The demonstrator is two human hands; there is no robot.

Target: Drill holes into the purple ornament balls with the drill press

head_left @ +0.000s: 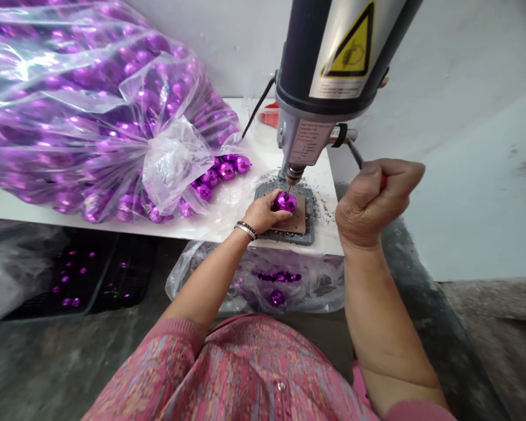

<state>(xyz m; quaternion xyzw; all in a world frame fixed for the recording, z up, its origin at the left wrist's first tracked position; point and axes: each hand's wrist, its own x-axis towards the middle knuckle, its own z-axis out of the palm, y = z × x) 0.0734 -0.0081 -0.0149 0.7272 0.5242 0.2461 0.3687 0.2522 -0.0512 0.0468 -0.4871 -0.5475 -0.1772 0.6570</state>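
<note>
My left hand [265, 214] holds a shiny purple ball [286, 202] between thumb and fingers on a brown board [298, 221], which lies on the grey base plate [309, 234] of a drill press [326, 88]. The bit under the drill chuck [294, 174] reaches down to the top of the ball; whether it is inside the ball I cannot tell. My right hand [372, 202] is wrapped round the drill's lever [356, 153], whose red end shows between the fingers. Dark shavings lie around the base plate.
A large clear bag of purple balls [92, 111] covers the table's left side, with several loose balls [226, 171] by its mouth. An open plastic bag [315, 286] with balls hangs at the front edge. Black crates [123, 275] stand below left. A wall rises at right.
</note>
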